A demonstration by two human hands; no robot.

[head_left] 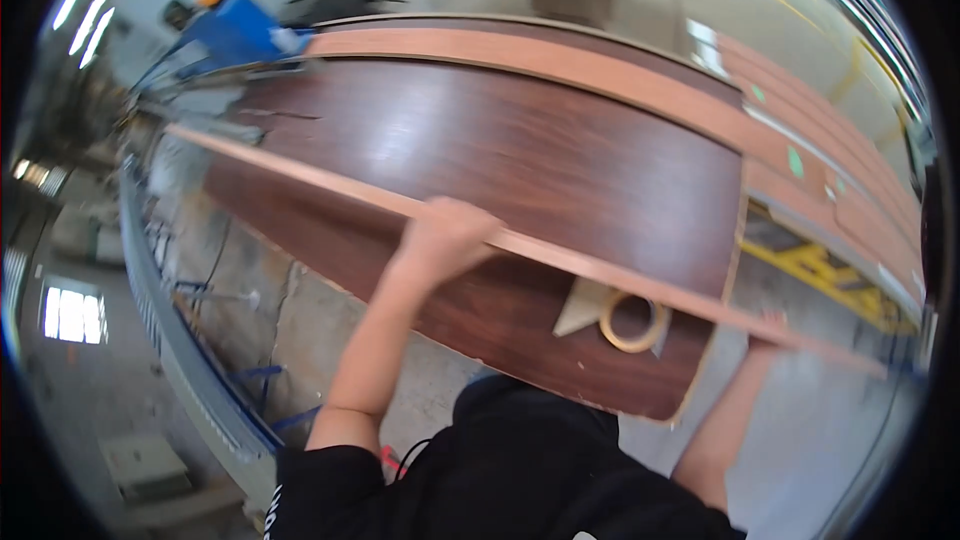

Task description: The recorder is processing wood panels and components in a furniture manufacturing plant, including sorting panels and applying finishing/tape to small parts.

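A long, narrow wooden strip (350,188), light reddish-brown, slants across the view from far left to near right above a dark brown wood panel (520,135). My left hand (452,233) is closed over the strip near its middle, fingers wrapped round the far side. Toward the strip's right end, my right hand (769,330) grips it from the near side, partly hidden behind it. Below the strip, a roll of tape (632,322) lies flat on the panel, beside a pale pointed piece (583,306).
A reddish-brown board (420,43) lies along the panel's far edge. To the right, several long boards (830,140) with green marks rest above a yellow frame (830,270). A blue machine (235,32) stands at far left, and a grey rail (190,360) runs along the left side.
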